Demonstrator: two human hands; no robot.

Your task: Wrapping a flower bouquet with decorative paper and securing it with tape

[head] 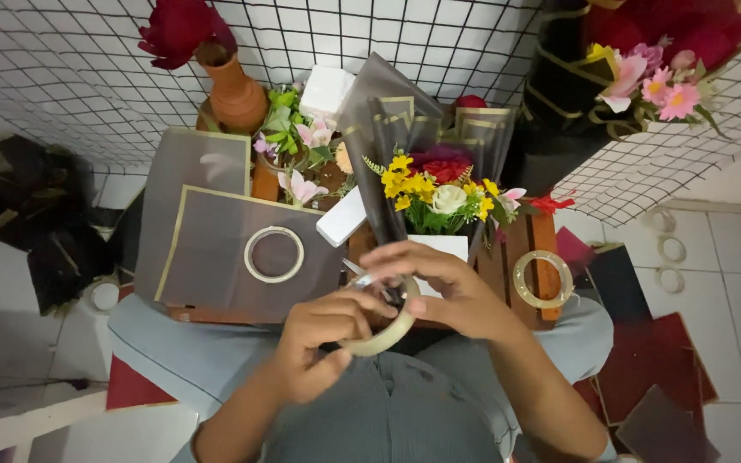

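My left hand (pixel 319 343) and my right hand (pixel 443 287) meet over my lap around a roll of clear tape (pixel 385 336). The left fingers pinch the roll's near rim; the right fingers curl over its top, and a shiny strip of tape runs between them. Just beyond my hands stands a small bouquet (pixel 439 193) of yellow, white and red flowers in dark translucent wrapping with gold edges, resting on a low wooden table (pixel 508 266).
A second tape roll (pixel 274 254) lies on dark gold-edged sheets (pixel 216 249) at left; a third (pixel 543 279) sits at the table's right. A clay vase (pixel 233 90) with a red flower stands at the back. Wire grid panels behind; dark and red sheets (pixel 653 360) litter the floor.
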